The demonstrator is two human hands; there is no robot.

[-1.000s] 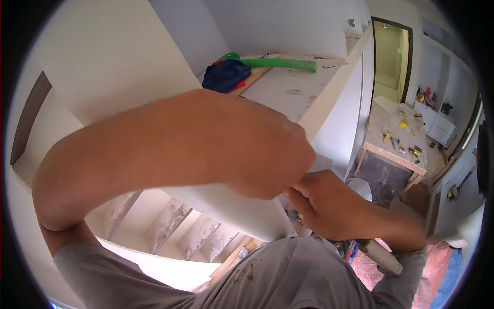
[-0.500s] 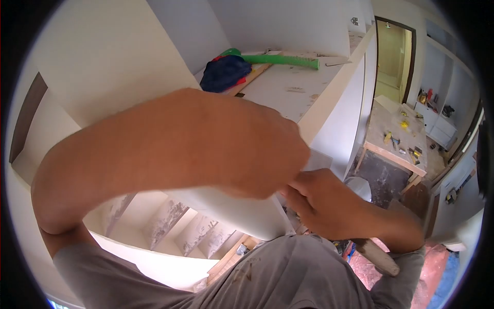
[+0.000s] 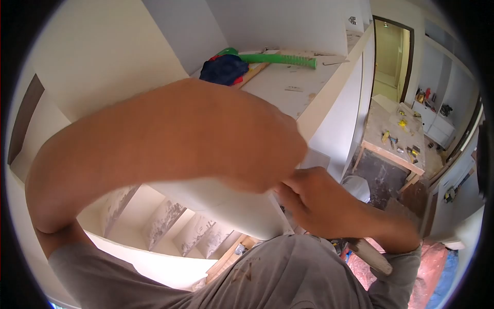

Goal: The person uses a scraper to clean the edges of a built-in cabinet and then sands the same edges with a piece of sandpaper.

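Observation:
My left hand point(image 3: 262, 141) crosses the middle of the view, its back towards me and its fingers curled out of sight on the far side. What it grips is hidden. Touching it, or very close, my right hand point(image 3: 319, 203) is closed in a fist. A wooden handle point(image 3: 370, 256) sticks out behind my right wrist, in line with the fist; the tool's other end is hidden. Under both hands lies a smooth white curved panel point(image 3: 226, 206), near my knee.
A white ledge point(image 3: 288, 90) behind holds dark blue cloth point(image 3: 224, 69) and a green corrugated hose point(image 3: 278, 60). Open compartments point(image 3: 170, 216) lie below left. A worktable point(image 3: 381, 123) with tools stands right, beside a doorway point(image 3: 391, 62). Pink sheeting point(image 3: 429, 268) covers the floor.
Both hands have shifted slightly left, and the left forearm sits a little higher. The wooden handle has moved left along with the right hand. The view has turned very slightly.

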